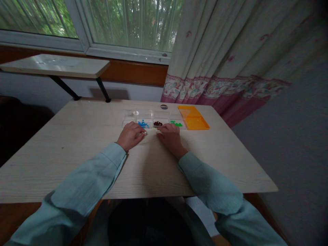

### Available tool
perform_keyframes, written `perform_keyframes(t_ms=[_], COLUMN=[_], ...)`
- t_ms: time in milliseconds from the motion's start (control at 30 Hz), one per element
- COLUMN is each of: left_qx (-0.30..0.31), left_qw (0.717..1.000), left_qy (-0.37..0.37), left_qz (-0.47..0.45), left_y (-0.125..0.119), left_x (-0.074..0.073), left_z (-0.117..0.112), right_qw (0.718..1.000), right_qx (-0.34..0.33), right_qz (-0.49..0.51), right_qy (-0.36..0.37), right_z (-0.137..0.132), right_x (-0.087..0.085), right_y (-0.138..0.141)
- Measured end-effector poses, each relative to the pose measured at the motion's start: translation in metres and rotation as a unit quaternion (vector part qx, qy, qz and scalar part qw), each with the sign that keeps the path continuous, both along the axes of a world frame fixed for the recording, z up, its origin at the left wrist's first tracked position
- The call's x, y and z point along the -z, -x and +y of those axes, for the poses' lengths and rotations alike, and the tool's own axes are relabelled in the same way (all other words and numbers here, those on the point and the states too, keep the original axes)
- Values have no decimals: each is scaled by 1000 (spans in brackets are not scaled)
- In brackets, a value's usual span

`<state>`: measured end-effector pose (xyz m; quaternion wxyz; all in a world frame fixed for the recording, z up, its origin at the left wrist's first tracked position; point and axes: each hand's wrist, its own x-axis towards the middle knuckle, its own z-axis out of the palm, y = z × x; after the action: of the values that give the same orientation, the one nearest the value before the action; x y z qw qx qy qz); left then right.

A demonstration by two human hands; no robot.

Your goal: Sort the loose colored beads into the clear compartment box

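A clear compartment box (145,113) lies on the table in front of me. Its near row holds blue pieces (142,124), dark red pieces (158,123) and green pieces (176,123), each colour in a separate compartment. My left hand (131,135) rests at the box's near left edge, thumb and fingers closed around a small whitish piece (145,133). My right hand (171,137) is at the near edge below the dark red and green pieces, its fingers curled. Beside its fingertips are small whitish pieces (155,130); what its fingers hold is too small to make out.
An orange tray or lid (198,119) lies against the box's right side. Behind the box is a small dark round object (164,107). A raised shelf (58,66) on black legs stands at the back left. A curtain (202,61) hangs by the window.
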<state>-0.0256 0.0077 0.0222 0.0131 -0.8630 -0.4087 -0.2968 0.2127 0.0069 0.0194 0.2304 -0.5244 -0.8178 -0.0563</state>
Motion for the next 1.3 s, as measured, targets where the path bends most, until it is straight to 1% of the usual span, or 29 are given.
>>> perform_keyframes(t_ms=[133,367,633,967,1300], left_qx=[1,2,7,3,7], left_qw=[1000,1000,1000,1000,1000], left_qy=[2,1,5,10,11], left_qz=[-6,-6,-14,-6,-13], left_y=[0,-1,0,-1,-1], left_x=[-1,-2,-1,0,-1], left_z=[-1,-2,-1,-1,-2], right_qw=[1000,999,1000,999,999], right_qx=[-13,-39,-24,-33,-40], right_qz=[-1,14,14,18,21], right_qy=[17,14,3,6,20], right_z=[-1,-4,-2,-2,-3], right_x=[0,-4,0,-3,-1], right_y=[3,2,1,2,1])
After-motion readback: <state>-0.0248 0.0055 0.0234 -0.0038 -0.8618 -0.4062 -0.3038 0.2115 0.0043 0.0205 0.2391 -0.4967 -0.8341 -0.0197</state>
